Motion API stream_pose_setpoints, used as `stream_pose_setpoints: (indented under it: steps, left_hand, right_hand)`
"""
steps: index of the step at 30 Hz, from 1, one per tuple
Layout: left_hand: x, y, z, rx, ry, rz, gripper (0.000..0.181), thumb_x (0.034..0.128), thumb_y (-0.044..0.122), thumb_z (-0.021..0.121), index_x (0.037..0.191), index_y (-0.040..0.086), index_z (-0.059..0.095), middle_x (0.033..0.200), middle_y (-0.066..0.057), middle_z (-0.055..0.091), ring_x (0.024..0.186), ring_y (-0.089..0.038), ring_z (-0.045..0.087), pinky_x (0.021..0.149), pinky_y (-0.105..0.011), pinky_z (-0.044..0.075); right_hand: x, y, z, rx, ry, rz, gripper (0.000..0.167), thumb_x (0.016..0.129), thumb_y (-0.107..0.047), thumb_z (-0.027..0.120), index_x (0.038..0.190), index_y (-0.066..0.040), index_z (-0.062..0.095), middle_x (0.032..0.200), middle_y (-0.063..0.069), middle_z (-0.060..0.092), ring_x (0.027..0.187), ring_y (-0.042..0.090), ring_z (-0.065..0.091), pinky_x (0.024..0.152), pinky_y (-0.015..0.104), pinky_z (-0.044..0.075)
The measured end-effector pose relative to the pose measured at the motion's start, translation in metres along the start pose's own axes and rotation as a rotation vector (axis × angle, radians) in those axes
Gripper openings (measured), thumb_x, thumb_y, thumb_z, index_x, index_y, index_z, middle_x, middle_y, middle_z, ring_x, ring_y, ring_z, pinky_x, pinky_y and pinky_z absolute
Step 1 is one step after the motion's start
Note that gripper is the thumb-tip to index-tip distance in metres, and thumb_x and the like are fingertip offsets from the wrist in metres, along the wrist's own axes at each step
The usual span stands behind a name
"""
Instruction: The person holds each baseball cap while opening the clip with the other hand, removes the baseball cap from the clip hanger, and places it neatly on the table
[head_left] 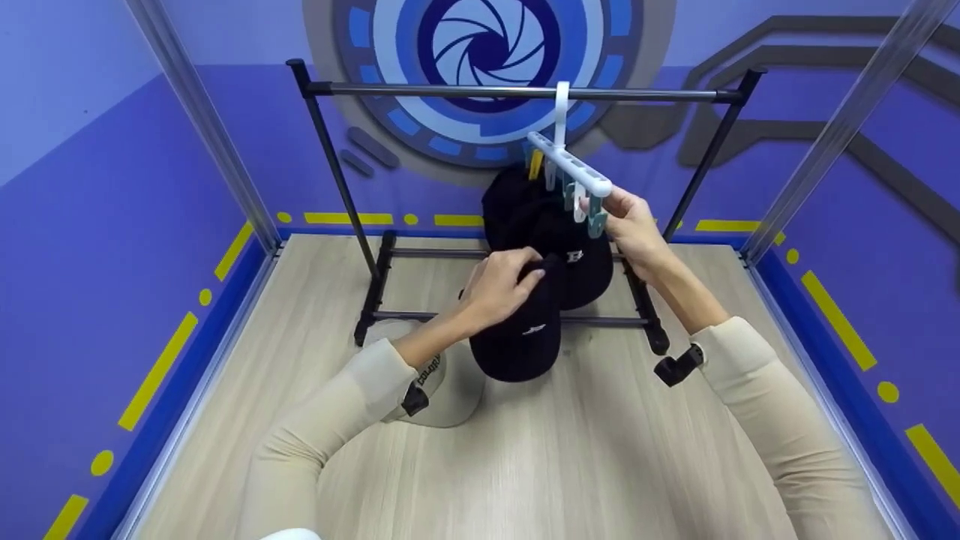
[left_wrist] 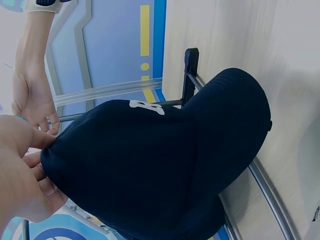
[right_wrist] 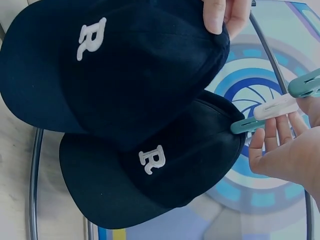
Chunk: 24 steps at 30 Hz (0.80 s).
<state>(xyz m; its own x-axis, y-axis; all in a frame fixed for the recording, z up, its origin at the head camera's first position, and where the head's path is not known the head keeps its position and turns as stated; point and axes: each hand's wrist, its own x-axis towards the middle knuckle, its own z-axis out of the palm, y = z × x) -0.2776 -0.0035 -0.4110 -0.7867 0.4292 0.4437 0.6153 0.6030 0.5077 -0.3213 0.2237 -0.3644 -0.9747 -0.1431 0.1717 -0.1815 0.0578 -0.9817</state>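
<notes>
Dark cap [head_left: 516,341] held above the counter [head_left: 525,465], pinched at its back edge by the left grip [head_left: 499,289].
Probably light; soft cloth crown likely to fold, stiffer curved brim, best held by that back edge. Beyond, a similar second cap [right_wrist: 175,165] by smooth plastic clips [right_wrist: 272,107], with right grip [head_left: 636,234] close alongside, cannot tell whether pinching. Above, white hanger [head_left: 568,161] on round rail [head_left: 450,91]; below, pale cap [head_left: 457,382] on wood grain.
</notes>
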Motion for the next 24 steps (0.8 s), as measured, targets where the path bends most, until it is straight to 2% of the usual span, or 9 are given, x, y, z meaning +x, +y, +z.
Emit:
stream_pose_setpoints:
  steps: [6,9,17,20,23,24]
  left_hand:
    - [-0.004,0.003,0.001,0.011,-0.025,-0.011,0.020,0.1003,0.019,0.064,0.114,0.008,0.073,0.113,-0.006,0.077,0.106,-0.022,0.073,0.087,-0.037,0.059]
    - [-0.007,0.003,0.001,0.012,-0.029,-0.005,0.019,0.1000,0.019,0.064,0.113,0.008,0.074,0.112,-0.006,0.077,0.105,-0.022,0.074,0.086,-0.037,0.059]
    - [-0.014,0.004,0.003,0.018,-0.035,0.009,0.019,0.0995,0.020,0.066,0.112,0.009,0.075,0.111,-0.006,0.077,0.101,-0.021,0.074,0.081,-0.037,0.060]
    - [-0.017,0.005,0.002,0.016,-0.037,0.006,0.019,0.0994,0.019,0.066,0.112,0.008,0.075,0.111,-0.007,0.077,0.099,-0.022,0.074,0.080,-0.037,0.060]
    - [-0.020,0.005,0.003,0.021,-0.036,-0.001,0.018,0.0988,0.018,0.066,0.110,0.007,0.075,0.108,-0.007,0.077,0.098,-0.021,0.074,0.080,-0.037,0.059]
    - [-0.021,0.004,0.003,0.020,-0.038,-0.007,0.018,0.0987,0.019,0.067,0.110,0.007,0.075,0.107,-0.007,0.078,0.096,-0.021,0.074,0.080,-0.037,0.059]
  right_hand:
    - [-0.002,-0.004,-0.008,-0.055,-0.008,-0.023,0.052,0.100,-0.021,0.066,0.145,0.002,0.052,0.108,-0.011,0.068,0.099,0.006,0.056,0.081,0.018,0.048]
    - [-0.003,-0.005,-0.011,-0.075,-0.003,-0.029,0.051,0.100,-0.021,0.066,0.144,0.002,0.053,0.106,-0.011,0.068,0.099,0.007,0.056,0.080,0.019,0.049]
    - [-0.007,-0.001,-0.020,-0.168,-0.011,-0.100,0.027,0.100,-0.018,0.067,0.122,-0.004,0.066,0.105,-0.014,0.070,0.101,0.007,0.062,0.085,0.019,0.050]
    - [-0.009,0.005,-0.024,-0.229,-0.017,-0.142,0.025,0.099,-0.014,0.067,0.119,0.001,0.066,0.100,-0.013,0.070,0.100,0.007,0.064,0.085,0.018,0.051]
    - [-0.014,0.011,-0.031,-0.310,-0.021,-0.179,0.031,0.099,-0.013,0.067,0.123,0.006,0.064,0.103,-0.018,0.069,0.102,0.001,0.065,0.086,0.015,0.053]
    - [-0.015,0.013,-0.033,-0.341,-0.020,-0.190,0.031,0.099,-0.013,0.067,0.123,0.007,0.064,0.104,-0.016,0.069,0.101,0.001,0.065,0.086,0.014,0.053]
